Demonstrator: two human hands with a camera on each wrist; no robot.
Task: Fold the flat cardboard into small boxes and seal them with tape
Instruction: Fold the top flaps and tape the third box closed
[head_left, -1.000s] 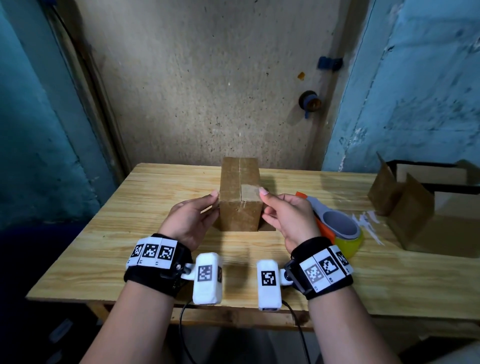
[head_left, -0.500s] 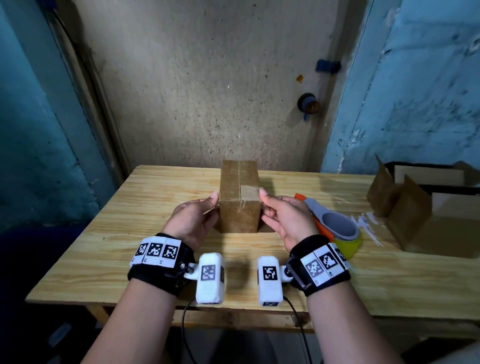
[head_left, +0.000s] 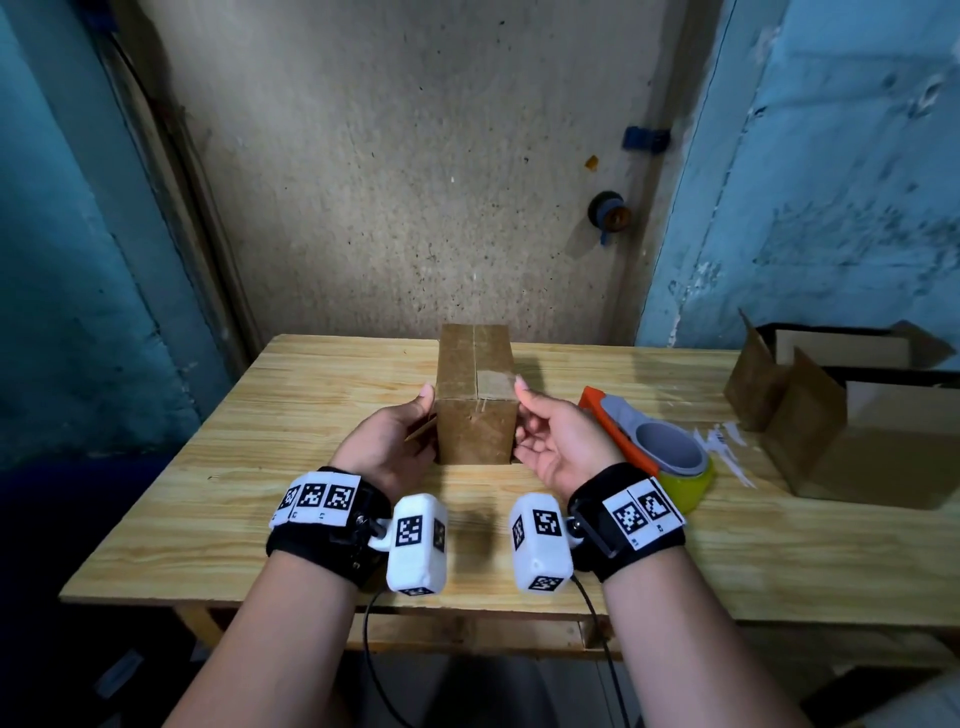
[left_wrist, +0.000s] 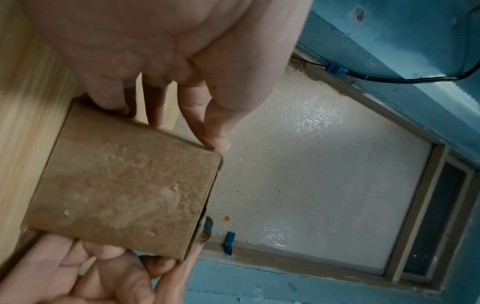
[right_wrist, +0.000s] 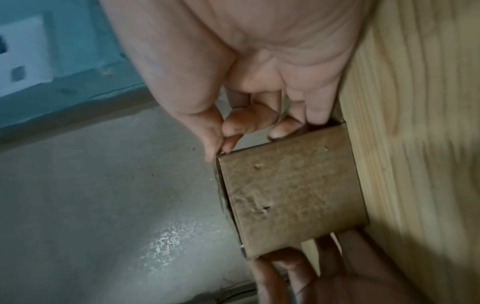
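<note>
- Cardboard box (head_left: 476, 395) stands closed at the centre of the head view on the wooden table (head_left: 291, 467), a strip of clear tape (head_left: 494, 383) over its top seam.
- Left hand (head_left: 387, 441) clasps the box's left side, thumb at the upper edge and fingers curled against the wall; right hand (head_left: 553, 441) clasps the right side likewise.
- Tape dispenser (head_left: 652, 447), orange and grey with a yellow roll, lies just right of the right hand.
- Open cardboard boxes (head_left: 841, 415) crowd the right edge of the frame.
- Bare tabletop stretches to the left and along the near edge; a wall stands close behind.
</note>
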